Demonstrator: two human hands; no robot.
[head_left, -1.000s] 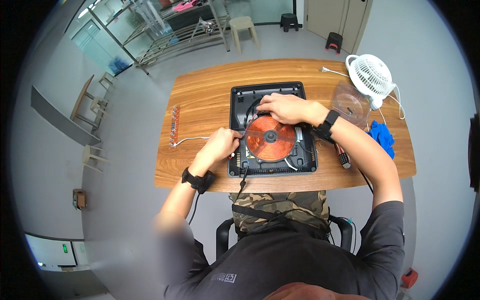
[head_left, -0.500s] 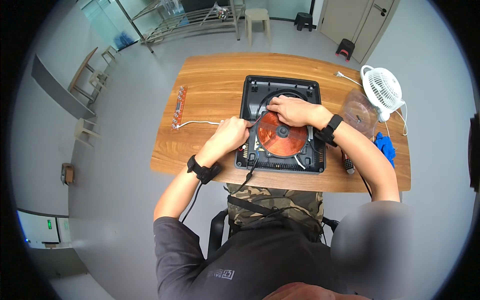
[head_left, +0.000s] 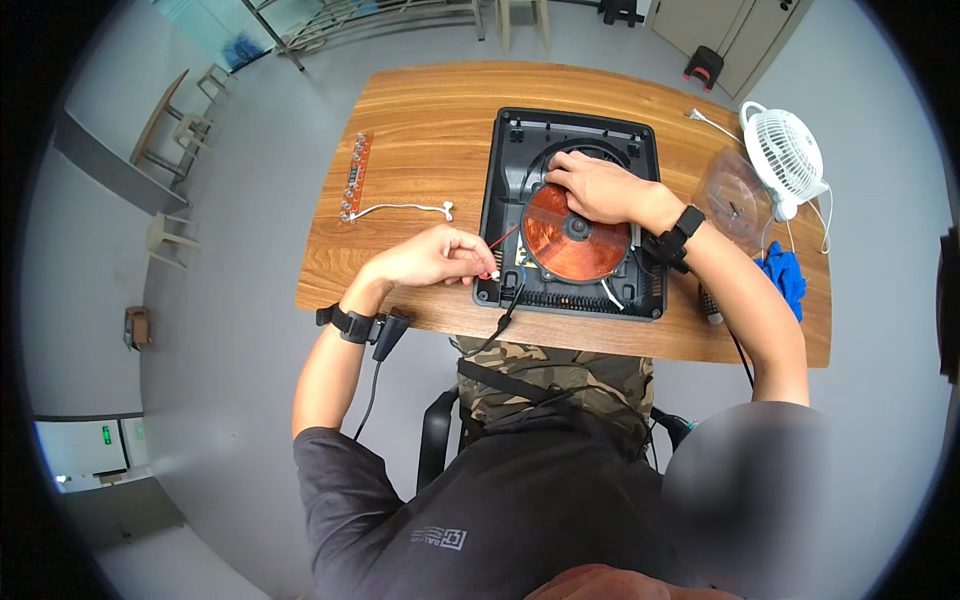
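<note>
A black plastic casing, shaped like an induction cooker's base, lies open on the table. A round copper-wound coil with a dark hub sits in it. My left hand is at the casing's lower left edge, finger and thumb closed on a thin red wire. A small white connector shows by the fingertips. My right hand rests at the coil's upper edge, fingers bent down; whether they grip anything is hidden. A black power cord leaves the casing's front.
An orange circuit board strip with a white cable lies on the table's left. To the right are a white fan, a clear plastic bag, a blue cloth and a screwdriver-like handle.
My left hand has moved from the coil's left side to the casing's lower left edge. My right hand stays by the coil's upper edge. The whole view has shifted with my head.
</note>
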